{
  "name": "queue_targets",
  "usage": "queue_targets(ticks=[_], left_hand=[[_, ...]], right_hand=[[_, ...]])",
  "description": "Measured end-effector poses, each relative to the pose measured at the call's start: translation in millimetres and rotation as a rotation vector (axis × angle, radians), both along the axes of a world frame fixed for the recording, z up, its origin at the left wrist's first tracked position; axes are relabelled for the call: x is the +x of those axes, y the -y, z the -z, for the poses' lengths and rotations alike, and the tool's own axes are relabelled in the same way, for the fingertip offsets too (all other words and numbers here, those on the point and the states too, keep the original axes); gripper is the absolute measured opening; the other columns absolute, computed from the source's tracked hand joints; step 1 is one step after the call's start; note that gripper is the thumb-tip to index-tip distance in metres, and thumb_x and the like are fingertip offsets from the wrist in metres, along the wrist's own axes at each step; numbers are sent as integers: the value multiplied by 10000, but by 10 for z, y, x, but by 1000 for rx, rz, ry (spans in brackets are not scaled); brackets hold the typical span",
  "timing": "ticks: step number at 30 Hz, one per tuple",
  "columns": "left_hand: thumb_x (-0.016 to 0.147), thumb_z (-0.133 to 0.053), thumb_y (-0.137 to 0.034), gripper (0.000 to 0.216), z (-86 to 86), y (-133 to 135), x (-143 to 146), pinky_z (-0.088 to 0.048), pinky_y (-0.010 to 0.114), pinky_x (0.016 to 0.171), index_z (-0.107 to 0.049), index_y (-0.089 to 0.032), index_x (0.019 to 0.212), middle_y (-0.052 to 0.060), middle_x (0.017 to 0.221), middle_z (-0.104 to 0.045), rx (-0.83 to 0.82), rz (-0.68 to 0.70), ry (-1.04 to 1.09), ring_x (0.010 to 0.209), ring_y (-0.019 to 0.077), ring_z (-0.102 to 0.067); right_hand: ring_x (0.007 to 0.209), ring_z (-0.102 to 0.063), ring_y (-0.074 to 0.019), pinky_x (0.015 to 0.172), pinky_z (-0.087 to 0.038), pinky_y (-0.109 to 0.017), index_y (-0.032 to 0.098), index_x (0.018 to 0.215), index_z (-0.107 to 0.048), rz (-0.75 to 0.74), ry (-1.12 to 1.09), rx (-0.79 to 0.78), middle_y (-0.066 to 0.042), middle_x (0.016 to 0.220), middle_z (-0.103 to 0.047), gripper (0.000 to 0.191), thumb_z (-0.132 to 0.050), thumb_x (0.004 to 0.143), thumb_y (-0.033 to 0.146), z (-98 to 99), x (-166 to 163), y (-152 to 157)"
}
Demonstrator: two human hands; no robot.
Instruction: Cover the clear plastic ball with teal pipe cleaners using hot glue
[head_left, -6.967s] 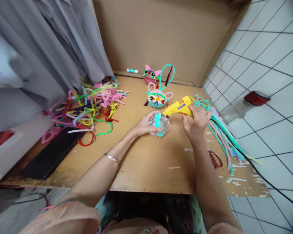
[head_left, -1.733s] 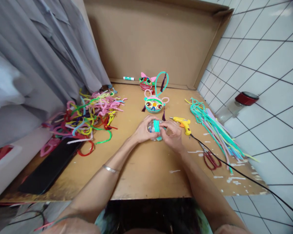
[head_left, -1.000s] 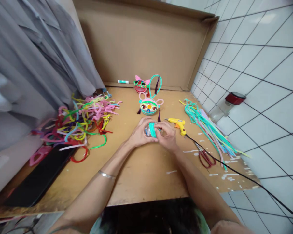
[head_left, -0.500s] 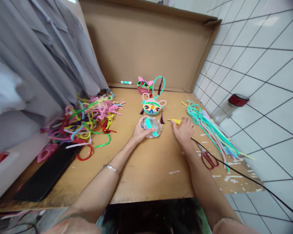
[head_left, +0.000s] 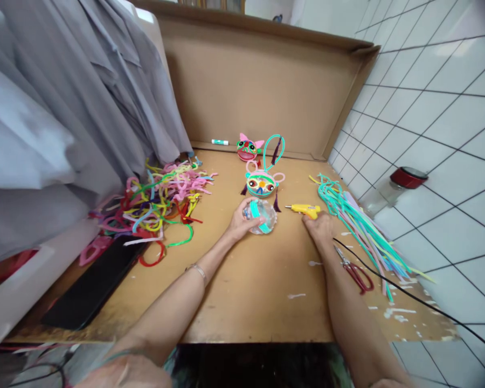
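My left hand [head_left: 241,220] is closed around a clear, scalloped round plastic piece [head_left: 270,215] with a turquoise strip across it, held above the table. My right hand [head_left: 321,225] is closed at the handle of a yellow glue gun [head_left: 303,209], whose metal tip points left. Its handle is mostly hidden by the fingers. Just beyond the plastic piece stands an animal-face lantern [head_left: 261,184] with pink ears, big eyes, dark tassels and a turquoise loop. Behind that sits a pink-eared, red-mouthed face ornament [head_left: 247,148].
A tangled heap of coloured pipe cleaners [head_left: 165,194] lies left, beside a black flat object [head_left: 91,285]. On the right are straighter pipe cleaners [head_left: 359,226], red-handled scissors [head_left: 358,275], a black cord [head_left: 412,302] and a red-lidded jar [head_left: 408,178]. A glue stick [head_left: 220,142] rests by the cardboard [head_left: 258,81].
My right hand has shifted back off the glue gun's body toward its handle, so more of the yellow body shows. The left hand keeps its hold. The whole view has shifted slightly.
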State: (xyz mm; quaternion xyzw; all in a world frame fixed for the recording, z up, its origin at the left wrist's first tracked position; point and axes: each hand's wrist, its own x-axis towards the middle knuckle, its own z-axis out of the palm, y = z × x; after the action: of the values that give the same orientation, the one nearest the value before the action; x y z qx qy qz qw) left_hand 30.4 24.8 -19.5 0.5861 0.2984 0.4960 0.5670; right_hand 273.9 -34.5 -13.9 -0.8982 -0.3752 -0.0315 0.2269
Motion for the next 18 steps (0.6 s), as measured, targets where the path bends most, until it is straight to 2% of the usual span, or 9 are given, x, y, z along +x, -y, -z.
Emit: queue_targets(ticks=[1, 3, 6, 10, 13, 15, 18], left_hand=[[492, -883, -444, 745, -7, 1, -1, -521, 280, 780, -583, -170, 1117, 40, 990, -669, -12, 10, 1, 848, 183, -633], [491, -884, -429, 755, -20, 0, -5, -511, 271, 766, -585, -166, 1132, 37, 971, -664, -38, 43, 3, 822, 173, -620], [495, -886, -402, 757, -37, -4, -12, -494, 256, 745, -581, -164, 1145, 25, 930, -651, -64, 97, 8, 778, 152, -597], [497, -883, -398, 756, -48, -12, -26, -481, 245, 740, -573, -158, 1143, 21, 918, -641, -61, 105, 13, 768, 144, -584], [507, -872, -434, 759, -40, -19, -31, -480, 255, 759, -573, -157, 1148, 29, 927, -642, -44, 93, 17, 798, 159, -589], [521, -865, -444, 756, -29, -20, -29, -479, 262, 781, -574, -156, 1155, 37, 942, -645, -32, 96, 17, 823, 167, -593], [527, -868, -444, 768, -11, -12, -18, -482, 265, 801, -574, -152, 1174, 44, 974, -649, -20, 108, 10, 845, 170, -600]], right_hand=[[827, -653, -285, 709, -494, -373, 126, 997, -673, 7, -33, 71, -145, 899, -697, 431, -573, 786, 488, -5, 25, -6], [744, -614, -237, 693, -485, -355, 153, 917, -656, -28, -121, 312, -87, 806, -677, 413, -559, 754, 520, -40, 50, -39], [721, -567, -183, 704, -484, -330, 172, 864, -601, -195, -259, 687, -39, 796, -647, 422, -606, 655, 538, -171, 8, -146], [722, -577, -156, 698, -494, -304, 189, 896, -553, -325, -440, 934, -15, 826, -630, 451, -646, 625, 537, -382, -184, -294], [735, -592, -154, 733, -507, -309, 191, 902, -546, -349, -522, 983, -16, 831, -634, 426, -620, 664, 536, -412, -354, -289], [768, -604, -172, 750, -510, -322, 172, 951, -565, -383, -508, 921, -47, 877, -652, 449, -613, 685, 531, -353, -436, -216], [854, -620, -223, 797, -504, -374, 144, 1066, -580, -385, -321, 809, -113, 976, -671, 507, -574, 749, 541, -231, -484, -63]])
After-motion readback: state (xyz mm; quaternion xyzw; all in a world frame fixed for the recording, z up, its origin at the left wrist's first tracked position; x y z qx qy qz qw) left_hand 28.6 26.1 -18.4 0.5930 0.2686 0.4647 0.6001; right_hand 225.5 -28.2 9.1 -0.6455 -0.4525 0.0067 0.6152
